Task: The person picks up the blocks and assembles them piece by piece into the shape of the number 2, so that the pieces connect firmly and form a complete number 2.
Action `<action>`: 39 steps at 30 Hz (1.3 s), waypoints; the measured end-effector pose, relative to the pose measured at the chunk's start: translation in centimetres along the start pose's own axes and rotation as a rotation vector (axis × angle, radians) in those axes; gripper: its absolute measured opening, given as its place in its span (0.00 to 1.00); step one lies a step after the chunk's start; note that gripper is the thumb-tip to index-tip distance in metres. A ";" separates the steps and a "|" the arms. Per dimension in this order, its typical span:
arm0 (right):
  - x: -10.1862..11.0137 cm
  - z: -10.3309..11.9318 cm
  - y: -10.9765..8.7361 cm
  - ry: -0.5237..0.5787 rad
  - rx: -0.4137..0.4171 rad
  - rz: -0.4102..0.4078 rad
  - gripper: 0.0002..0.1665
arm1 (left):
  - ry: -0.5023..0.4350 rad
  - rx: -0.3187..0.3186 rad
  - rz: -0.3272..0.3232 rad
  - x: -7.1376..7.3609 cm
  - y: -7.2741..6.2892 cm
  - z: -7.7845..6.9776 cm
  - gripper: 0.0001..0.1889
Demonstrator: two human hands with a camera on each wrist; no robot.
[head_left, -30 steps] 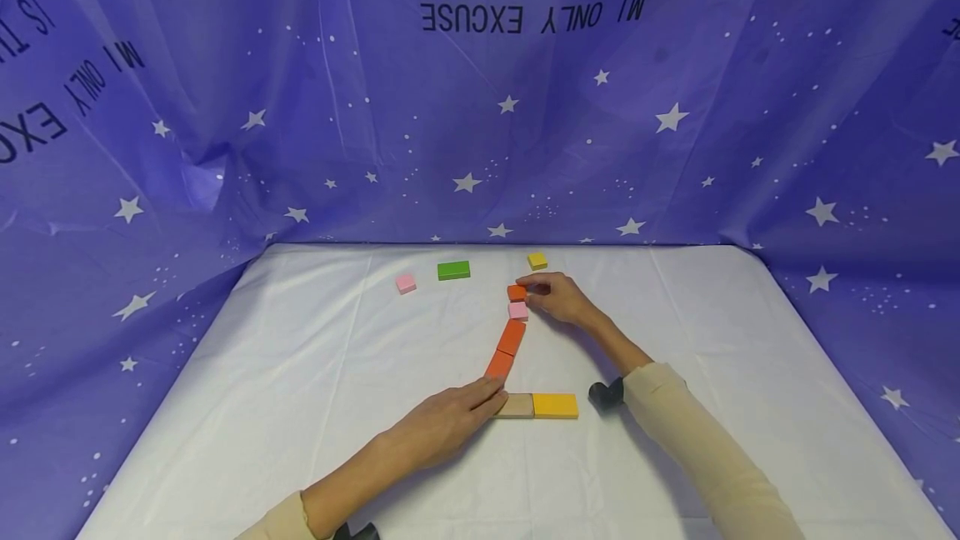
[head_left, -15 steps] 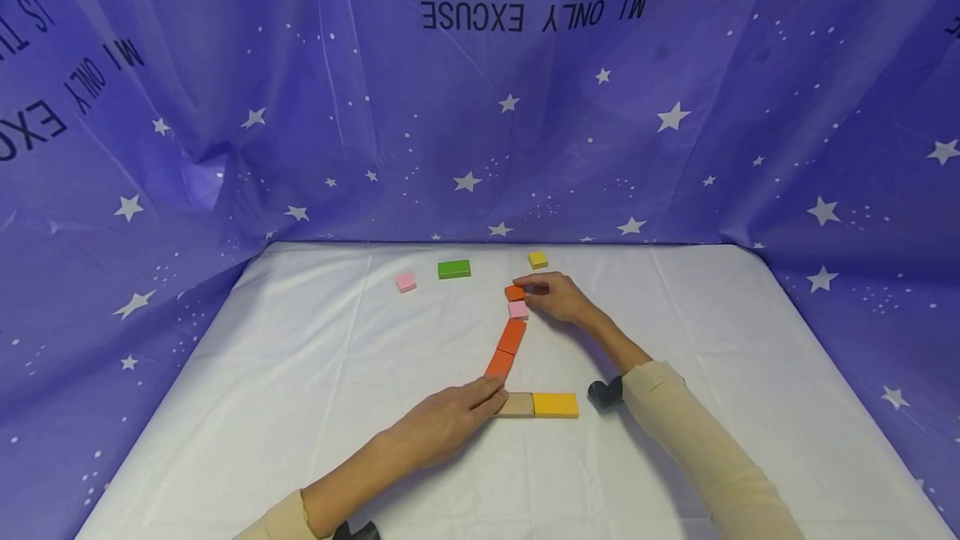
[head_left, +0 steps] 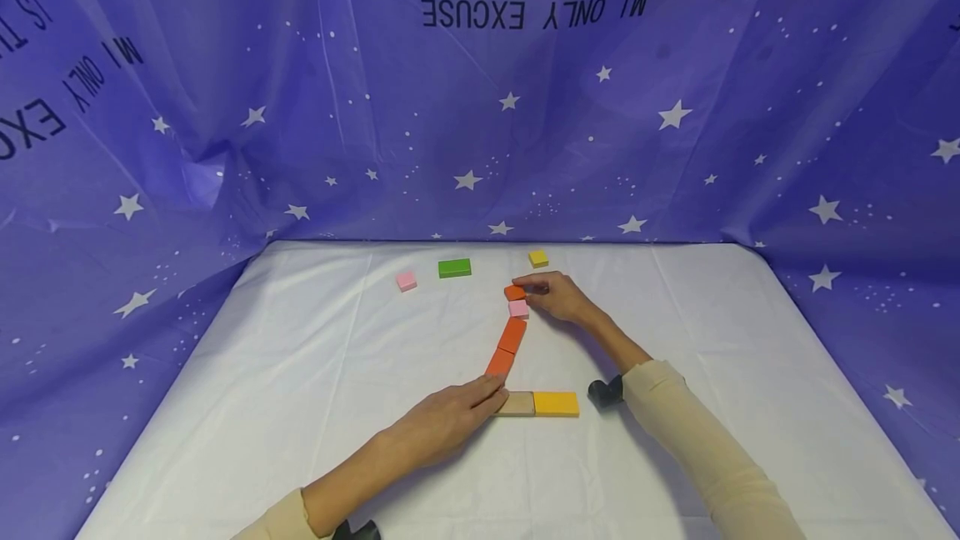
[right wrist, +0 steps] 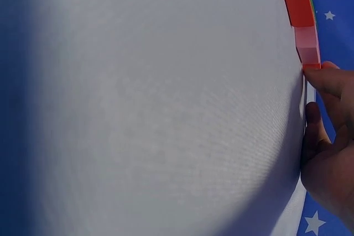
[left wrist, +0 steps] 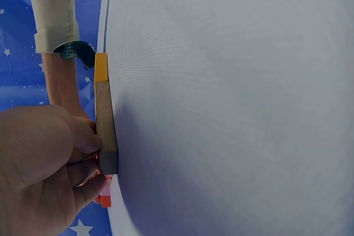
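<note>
In the head view a chain of flat blocks lies on the white cloth. My left hand holds the near left end of a plain wooden block, its thumb and fingers around that end in the left wrist view. A yellow block adjoins the wooden block's right end. From my left fingertips, two long red-orange blocks run away at a slant to a small pink block. Beyond it is a small red-orange block, pinched between thumb and finger of my right hand.
Towards the back of the table lie a loose pink block, a green block and a small yellow block. A purple star-printed cloth hangs behind. Dark bands show at both wrists.
The small red-orange block has turned slightly and shifted a little left with my right fingers. My left hand and the other blocks keep their places.
</note>
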State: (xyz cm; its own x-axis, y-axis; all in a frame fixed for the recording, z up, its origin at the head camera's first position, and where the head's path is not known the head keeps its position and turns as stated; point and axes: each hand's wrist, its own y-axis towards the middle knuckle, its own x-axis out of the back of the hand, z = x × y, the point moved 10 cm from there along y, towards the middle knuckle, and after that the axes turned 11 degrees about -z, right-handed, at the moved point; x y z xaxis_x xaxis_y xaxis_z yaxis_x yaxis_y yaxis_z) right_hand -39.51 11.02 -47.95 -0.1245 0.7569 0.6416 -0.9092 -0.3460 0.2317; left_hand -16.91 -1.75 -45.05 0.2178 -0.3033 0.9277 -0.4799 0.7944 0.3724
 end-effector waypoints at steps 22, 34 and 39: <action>-0.2 0.1 0.2 0.028 -0.008 -0.001 0.22 | -0.001 0.019 0.029 -0.4 0.0 0.2 0.23; -0.4 -0.4 0.3 0.037 -0.024 -0.004 0.22 | 0.001 0.013 0.020 -0.2 0.0 0.1 0.23; 0.0 0.1 0.2 0.030 0.003 -0.014 0.24 | 0.000 0.008 0.012 -0.1 0.1 0.1 0.23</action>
State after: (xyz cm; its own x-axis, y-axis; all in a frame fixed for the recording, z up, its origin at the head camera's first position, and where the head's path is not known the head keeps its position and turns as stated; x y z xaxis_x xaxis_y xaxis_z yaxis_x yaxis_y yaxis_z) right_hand -39.60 10.86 -47.85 -0.1237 0.7779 0.6161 -0.9099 -0.3367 0.2423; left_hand -17.05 -1.68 -45.12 0.2118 -0.2938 0.9321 -0.4892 0.7938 0.3613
